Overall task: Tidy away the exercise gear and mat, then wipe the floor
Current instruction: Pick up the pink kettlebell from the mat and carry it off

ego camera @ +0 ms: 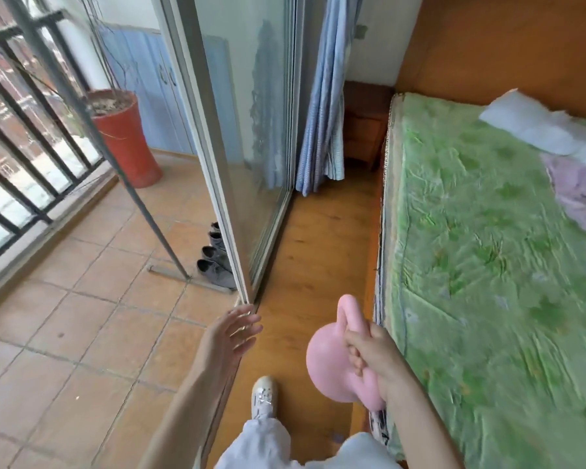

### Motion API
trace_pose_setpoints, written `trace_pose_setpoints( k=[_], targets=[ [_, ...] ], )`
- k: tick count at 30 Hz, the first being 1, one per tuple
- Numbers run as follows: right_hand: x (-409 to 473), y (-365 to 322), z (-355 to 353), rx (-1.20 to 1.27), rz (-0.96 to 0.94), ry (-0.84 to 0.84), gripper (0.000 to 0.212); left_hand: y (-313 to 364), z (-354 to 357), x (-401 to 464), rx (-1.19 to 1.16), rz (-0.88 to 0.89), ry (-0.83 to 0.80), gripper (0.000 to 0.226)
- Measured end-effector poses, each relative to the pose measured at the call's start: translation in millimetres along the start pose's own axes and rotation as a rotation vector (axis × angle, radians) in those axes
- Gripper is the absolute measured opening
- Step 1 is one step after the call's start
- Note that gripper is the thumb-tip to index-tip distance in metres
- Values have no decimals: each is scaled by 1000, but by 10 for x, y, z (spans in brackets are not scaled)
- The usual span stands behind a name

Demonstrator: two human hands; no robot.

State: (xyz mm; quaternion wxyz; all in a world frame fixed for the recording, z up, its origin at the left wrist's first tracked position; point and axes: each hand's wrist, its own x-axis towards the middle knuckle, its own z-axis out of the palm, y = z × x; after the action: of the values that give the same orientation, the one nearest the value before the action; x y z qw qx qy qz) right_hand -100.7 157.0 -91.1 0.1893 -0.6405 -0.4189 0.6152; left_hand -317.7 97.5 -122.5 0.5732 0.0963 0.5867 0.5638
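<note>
My right hand (374,358) grips the handle of a pink kettlebell (332,360) and carries it above the wooden floor (305,258), close to the bed's left edge. My left hand (237,333) is held out in front of me with its fingers spread and holds nothing. It hovers near the bottom end of the sliding glass door frame (230,211). No mat is in view.
A bed with a green cover (481,265) fills the right side. A narrow strip of wooden floor runs between it and the glass door. On the tiled balcony (65,316) stand a red plant pot (126,133), dark shoes (217,262), a metal stand and a railing. A blue curtain (322,106) hangs ahead.
</note>
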Motion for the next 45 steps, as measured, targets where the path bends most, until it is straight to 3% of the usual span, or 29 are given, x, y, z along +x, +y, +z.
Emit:
trace_pose_setpoints(
  k=[7, 15, 25, 34, 45],
  targets=[
    [735, -675, 113, 127, -1, 140, 13, 808, 312, 967, 125, -3, -129, 21],
    [1243, -1203, 104, 203, 21, 298, 24, 1251, 702, 1705, 159, -60, -212, 22],
    [2380, -1768, -252, 235, 83, 260, 22, 1555, 1418, 2776, 164, -93, -193, 21],
    [3465, -2722, -1029, 140, 4, 199, 14, 1938, 2551, 3679, 171, -39, -202, 22],
    [4688, -3857, -1778, 20, -84, 166, 7, 2366, 3287, 4681, 174, -46, -156, 23]
  ],
)
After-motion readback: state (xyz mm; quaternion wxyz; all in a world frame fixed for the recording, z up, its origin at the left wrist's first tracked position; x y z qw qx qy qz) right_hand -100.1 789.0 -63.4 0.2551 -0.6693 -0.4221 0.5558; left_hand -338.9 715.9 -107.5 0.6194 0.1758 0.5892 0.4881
